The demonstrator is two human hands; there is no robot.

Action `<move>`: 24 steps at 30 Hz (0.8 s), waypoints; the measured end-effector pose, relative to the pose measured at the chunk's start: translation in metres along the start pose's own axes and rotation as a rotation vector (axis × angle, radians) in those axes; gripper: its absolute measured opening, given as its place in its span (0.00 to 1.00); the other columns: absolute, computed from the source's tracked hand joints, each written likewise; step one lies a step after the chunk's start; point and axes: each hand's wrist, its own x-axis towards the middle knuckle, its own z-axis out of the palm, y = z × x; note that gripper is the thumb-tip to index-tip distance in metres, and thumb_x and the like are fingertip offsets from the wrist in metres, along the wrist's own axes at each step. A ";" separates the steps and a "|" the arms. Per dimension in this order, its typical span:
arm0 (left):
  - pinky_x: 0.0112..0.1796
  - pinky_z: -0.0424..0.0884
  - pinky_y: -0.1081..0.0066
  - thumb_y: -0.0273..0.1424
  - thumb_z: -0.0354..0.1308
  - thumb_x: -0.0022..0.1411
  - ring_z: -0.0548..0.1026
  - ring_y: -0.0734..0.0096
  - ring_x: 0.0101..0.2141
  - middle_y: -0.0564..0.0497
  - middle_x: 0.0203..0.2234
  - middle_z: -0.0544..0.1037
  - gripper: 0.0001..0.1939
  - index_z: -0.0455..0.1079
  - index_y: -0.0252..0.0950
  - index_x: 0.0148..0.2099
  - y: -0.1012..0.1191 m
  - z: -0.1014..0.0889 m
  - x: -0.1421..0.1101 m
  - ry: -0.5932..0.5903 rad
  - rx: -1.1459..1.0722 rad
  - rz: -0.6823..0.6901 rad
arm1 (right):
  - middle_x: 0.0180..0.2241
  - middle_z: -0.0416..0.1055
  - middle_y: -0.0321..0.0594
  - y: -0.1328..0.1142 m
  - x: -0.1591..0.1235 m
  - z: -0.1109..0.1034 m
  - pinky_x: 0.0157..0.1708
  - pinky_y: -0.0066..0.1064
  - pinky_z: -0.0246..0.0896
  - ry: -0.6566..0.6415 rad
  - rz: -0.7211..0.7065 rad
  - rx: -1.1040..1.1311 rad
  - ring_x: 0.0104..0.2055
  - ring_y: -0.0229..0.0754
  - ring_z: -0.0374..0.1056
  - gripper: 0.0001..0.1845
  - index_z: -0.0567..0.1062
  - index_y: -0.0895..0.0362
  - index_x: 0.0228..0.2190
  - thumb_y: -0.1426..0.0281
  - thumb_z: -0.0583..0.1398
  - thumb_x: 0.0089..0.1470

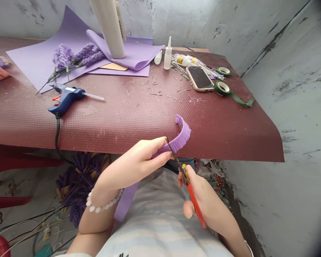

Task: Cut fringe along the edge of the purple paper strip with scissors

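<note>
- The left hand [133,167] pinches a purple strip [180,137] between thumb and fingers; the right hand [200,201] closes around red-handled scissors [195,201], with the blade across the strip.
- The strip's fringed end curls up over the table's near edge, and its plain end hangs down past the left wrist.
- The dark red table [216,135] has a pebbled top, scattered with fine clippings.
- On it lie a blue glue gun [65,100], lilac sheets [42,60], purple flower stems [66,57], a phone [200,78], green tape rolls [222,87] and a glue bottle [168,55].
- Scuffed grey concrete walls [283,89] meet behind the table.
- Purple flower bunches [80,182] sit below the table.
</note>
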 end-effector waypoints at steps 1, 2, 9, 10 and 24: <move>0.35 0.64 0.69 0.38 0.56 0.78 0.65 0.71 0.32 0.56 0.30 0.70 0.15 0.62 0.41 0.36 0.000 0.000 0.000 0.001 -0.011 -0.008 | 0.25 0.58 0.22 0.001 0.000 0.001 0.30 0.35 0.51 -0.004 0.008 0.030 0.24 0.41 0.52 0.25 0.59 0.45 0.38 0.46 0.66 0.66; 0.35 0.65 0.70 0.39 0.57 0.78 0.66 0.70 0.33 0.55 0.31 0.71 0.15 0.64 0.40 0.36 0.000 0.000 0.000 0.002 -0.026 -0.017 | 0.26 0.58 0.22 0.002 0.000 0.003 0.30 0.35 0.52 -0.013 0.019 0.068 0.23 0.40 0.54 0.24 0.60 0.46 0.38 0.48 0.67 0.66; 0.33 0.63 0.71 0.42 0.63 0.75 0.64 0.69 0.33 0.54 0.31 0.71 0.15 0.74 0.37 0.39 0.002 0.000 -0.001 -0.003 -0.187 -0.138 | 0.29 0.52 0.26 0.000 -0.003 0.006 0.22 0.31 0.44 -0.068 0.023 0.243 0.22 0.36 0.54 0.19 0.62 0.47 0.36 0.53 0.65 0.65; 0.32 0.62 0.71 0.42 0.63 0.74 0.64 0.69 0.33 0.54 0.31 0.70 0.15 0.74 0.36 0.39 0.002 0.000 -0.001 -0.006 -0.217 -0.150 | 0.30 0.51 0.26 0.000 -0.003 0.006 0.22 0.30 0.44 -0.068 0.014 0.253 0.23 0.36 0.53 0.18 0.62 0.47 0.36 0.53 0.65 0.65; 0.29 0.54 0.71 0.39 0.63 0.75 0.57 0.74 0.29 0.59 0.28 0.63 0.13 0.73 0.36 0.40 0.003 0.000 -0.002 -0.043 -0.360 -0.199 | 0.27 0.63 0.29 0.023 -0.001 0.010 0.27 0.30 0.53 -0.092 -0.015 0.275 0.28 0.42 0.63 0.03 0.70 0.48 0.40 0.66 0.58 0.70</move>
